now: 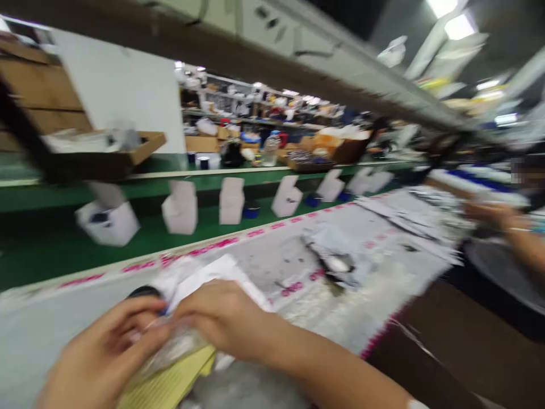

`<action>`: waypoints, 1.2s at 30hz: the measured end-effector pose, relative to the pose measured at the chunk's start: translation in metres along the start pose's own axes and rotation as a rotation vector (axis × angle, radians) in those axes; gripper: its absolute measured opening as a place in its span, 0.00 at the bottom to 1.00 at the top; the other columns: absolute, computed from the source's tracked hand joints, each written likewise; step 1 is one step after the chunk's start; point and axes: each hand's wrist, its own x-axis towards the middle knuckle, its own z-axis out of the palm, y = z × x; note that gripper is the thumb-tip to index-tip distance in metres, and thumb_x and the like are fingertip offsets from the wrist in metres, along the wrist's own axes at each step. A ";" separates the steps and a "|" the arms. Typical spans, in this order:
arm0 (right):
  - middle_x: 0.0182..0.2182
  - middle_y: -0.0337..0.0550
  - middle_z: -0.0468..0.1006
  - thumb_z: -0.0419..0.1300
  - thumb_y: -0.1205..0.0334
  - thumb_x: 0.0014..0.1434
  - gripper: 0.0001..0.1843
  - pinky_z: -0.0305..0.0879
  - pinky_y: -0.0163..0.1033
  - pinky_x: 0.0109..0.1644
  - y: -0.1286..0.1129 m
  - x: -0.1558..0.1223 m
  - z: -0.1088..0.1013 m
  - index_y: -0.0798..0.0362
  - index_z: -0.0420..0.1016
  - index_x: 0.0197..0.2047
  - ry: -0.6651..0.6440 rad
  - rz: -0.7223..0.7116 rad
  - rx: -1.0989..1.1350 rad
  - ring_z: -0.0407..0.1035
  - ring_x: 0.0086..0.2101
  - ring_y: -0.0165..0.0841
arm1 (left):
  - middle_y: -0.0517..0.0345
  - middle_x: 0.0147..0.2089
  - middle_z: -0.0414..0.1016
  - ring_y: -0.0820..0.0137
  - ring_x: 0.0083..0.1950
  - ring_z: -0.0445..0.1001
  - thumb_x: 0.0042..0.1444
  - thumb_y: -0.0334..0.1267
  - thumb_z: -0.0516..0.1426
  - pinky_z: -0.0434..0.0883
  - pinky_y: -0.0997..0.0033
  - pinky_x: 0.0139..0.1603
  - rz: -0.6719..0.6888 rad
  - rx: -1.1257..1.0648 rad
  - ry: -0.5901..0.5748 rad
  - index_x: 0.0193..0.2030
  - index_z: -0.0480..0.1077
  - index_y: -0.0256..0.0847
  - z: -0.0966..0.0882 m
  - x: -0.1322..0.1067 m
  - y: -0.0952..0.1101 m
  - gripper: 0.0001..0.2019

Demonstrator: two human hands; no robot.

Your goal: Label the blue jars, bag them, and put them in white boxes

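Note:
My left hand (106,346) is closed, with thumb and fingers pinched on what looks like the edge of a clear plastic bag (181,343). My right hand (230,318) meets it fingertip to fingertip, its fingers bent down onto the same bag. Behind the left fingers shows part of a round black thing (145,291) with a bit of blue; its kind is hidden. White paper (225,275) lies just beyond the right hand. Below the hands is a yellow printed sheet (170,380). Motion blur hides what the bag contains.
Small white open boxes (181,207) and blue round things (251,210) line the green ledge. A plastic packet (336,255) lies on the covered table (272,258). At right, a co-worker's arm (506,221) is near stacked white sheets (404,221). A shelf beam (255,51) crosses overhead.

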 end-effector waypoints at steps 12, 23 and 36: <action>0.24 0.36 0.72 0.73 0.45 0.53 0.19 0.64 0.37 0.33 -0.007 0.005 0.019 0.52 0.76 0.33 0.037 0.543 0.859 0.66 0.25 0.29 | 0.64 0.24 0.61 0.78 0.26 0.56 0.49 0.61 0.67 0.54 0.76 0.28 -0.204 -0.554 -0.231 0.25 0.67 0.37 -0.017 -0.010 0.045 0.27; 0.33 0.40 0.77 0.61 0.67 0.64 0.10 0.66 0.42 0.44 -0.030 -0.001 0.018 0.46 0.80 0.46 0.032 0.001 0.138 0.71 0.36 0.35 | 0.59 0.29 0.72 0.73 0.29 0.72 0.47 0.56 0.71 0.73 0.73 0.31 -0.240 -0.576 -0.257 0.25 0.70 0.36 -0.017 -0.030 0.050 0.24; 0.29 0.39 0.74 0.66 0.64 0.58 0.04 0.63 0.38 0.38 -0.043 -0.006 0.018 0.49 0.84 0.35 -0.147 0.175 0.412 0.68 0.32 0.32 | 0.61 0.26 0.73 0.77 0.27 0.70 0.43 0.47 0.75 0.68 0.78 0.29 -0.234 -0.646 -0.180 0.29 0.72 0.37 -0.014 -0.074 0.034 0.20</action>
